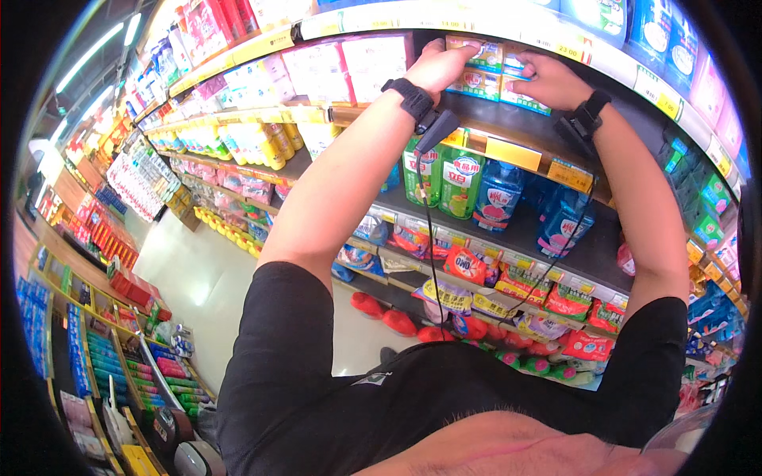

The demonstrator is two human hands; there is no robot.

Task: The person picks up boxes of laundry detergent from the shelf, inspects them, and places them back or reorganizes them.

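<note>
Several yellow, green and blue soap packs stand stacked two high on a dark upper shelf. My left hand [440, 66] holds the left end of the upper left pack [489, 58], its thumb across the front. At the other end, my right hand [553, 81] grips the upper right pack [512, 61] with bent fingers. Its thumb lies near the lower right pack [533, 105]. The lower left pack [481, 85] sits directly beneath the one at my left hand. Both wrists wear black straps with small devices, and fingers behind the packs are hidden.
A price-label rail [506, 153] edges this shelf, with another rail [530, 37] above. Green detergent bottles [459, 183] and blue bottles [499, 196] stand below. White-and-pink boxes [376, 68] sit left of my hands. Thin black cables [430, 238] hang from the wrist devices.
</note>
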